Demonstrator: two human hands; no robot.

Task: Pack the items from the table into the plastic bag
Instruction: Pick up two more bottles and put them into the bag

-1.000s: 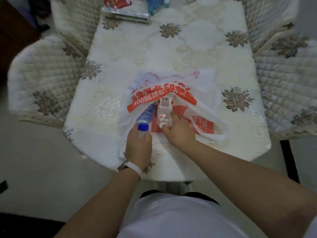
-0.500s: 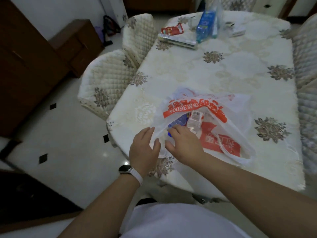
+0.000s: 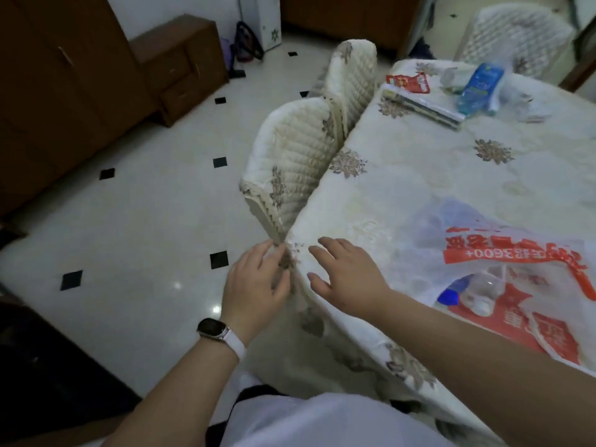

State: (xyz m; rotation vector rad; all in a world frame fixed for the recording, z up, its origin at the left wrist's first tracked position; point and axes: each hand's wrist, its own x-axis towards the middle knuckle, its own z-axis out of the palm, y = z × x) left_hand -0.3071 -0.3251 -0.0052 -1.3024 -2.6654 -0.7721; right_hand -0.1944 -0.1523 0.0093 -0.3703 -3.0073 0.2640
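A white plastic bag (image 3: 503, 253) with red print lies on the table (image 3: 403, 175) at the right. Inside it rest a clear bottle with a blue cap (image 3: 450, 295) and a clear bottle with a white cap (image 3: 483, 293). My left hand (image 3: 254, 282) hovers off the table's near-left corner, fingers apart, holding nothing. My right hand (image 3: 348, 272) is over that corner, also spread and empty, left of the bag. At the far end of the table lie a red packet (image 3: 409, 82), a flat wrapped pack (image 3: 422, 106) and a blue pouch (image 3: 479, 88).
Two quilted chairs (image 3: 290, 162) stand against the table's left side, another at the far right (image 3: 516, 33). Brown cabinets (image 3: 64, 91) line the left wall beyond a tiled floor (image 3: 145, 221).
Both hands let go of the two bottles, left them in the bag and pulled back left to the table corner. The view swung left, so the bag now sits at the right.
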